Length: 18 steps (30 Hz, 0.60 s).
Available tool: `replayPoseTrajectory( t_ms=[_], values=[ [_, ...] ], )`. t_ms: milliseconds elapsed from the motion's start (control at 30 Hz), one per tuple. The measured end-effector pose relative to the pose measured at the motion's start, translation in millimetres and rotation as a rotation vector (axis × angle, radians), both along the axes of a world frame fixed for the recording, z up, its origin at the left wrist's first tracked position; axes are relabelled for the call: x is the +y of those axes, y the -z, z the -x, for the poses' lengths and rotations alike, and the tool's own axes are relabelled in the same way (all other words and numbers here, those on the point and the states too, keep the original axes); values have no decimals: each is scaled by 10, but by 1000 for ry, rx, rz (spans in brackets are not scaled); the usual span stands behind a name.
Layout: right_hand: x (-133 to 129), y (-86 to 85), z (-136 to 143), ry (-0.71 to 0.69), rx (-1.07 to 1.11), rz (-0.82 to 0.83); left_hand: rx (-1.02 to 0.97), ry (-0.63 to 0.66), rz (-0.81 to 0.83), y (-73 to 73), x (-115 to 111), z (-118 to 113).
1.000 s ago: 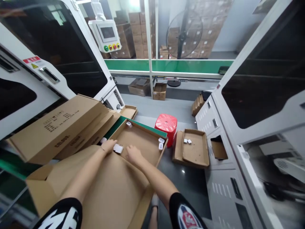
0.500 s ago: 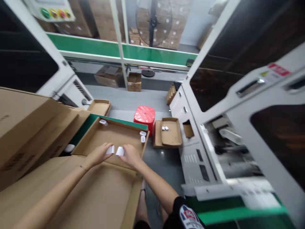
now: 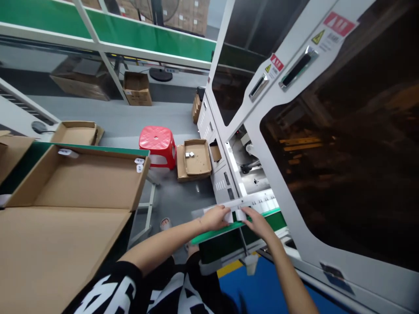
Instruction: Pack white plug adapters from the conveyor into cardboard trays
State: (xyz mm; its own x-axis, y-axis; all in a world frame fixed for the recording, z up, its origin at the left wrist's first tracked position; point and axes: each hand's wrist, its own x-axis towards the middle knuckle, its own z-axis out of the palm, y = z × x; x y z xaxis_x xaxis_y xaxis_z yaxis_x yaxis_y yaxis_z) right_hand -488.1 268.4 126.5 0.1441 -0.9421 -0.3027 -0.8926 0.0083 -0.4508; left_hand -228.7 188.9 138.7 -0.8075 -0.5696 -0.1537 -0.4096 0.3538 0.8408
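Note:
My left hand (image 3: 216,218) is over the narrow green conveyor (image 3: 209,235) by the machine, its fingers closed on a small white plastic piece (image 3: 230,217). Just to its right, my right hand (image 3: 258,223) pinches a second small white piece (image 3: 241,214) between thumb and fingers. A small gap separates the two pieces. Farther along the belt, a row of similar white pieces (image 3: 266,203) runs toward the machine. The exact kind of piece is too small to tell.
A shallow cardboard tray (image 3: 88,176) on the left has a few white pieces along its walls. A red stool (image 3: 157,141) and a small cardboard tray (image 3: 198,163) are on the floor ahead. The white machine (image 3: 242,109) rises at the right.
Both hands, each with a white piece, have moved from above the cardboard tray rightward to the green conveyor. The view has turned right with them.

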Motion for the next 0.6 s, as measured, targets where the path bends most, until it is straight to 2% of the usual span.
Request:
replayPoseTrajectory(
  t_ms=[67,133,267,400,600],
  values=[
    [-37,0,35,-81,26,-17,-18,-11,-10,116,108,272],
    [-50,-4,30,-112,67,4,-40,-34,-10,237,199,442],
    [-35,9,-28,-54,184,88,-50,-154,28,424,349,628],
    [-116,0,-22,-107,278,99,-115,-269,-18,459,403,810],
    [-366,-41,137,-213,320,28,-201,-332,-73,431,346,1087]
  ],
)
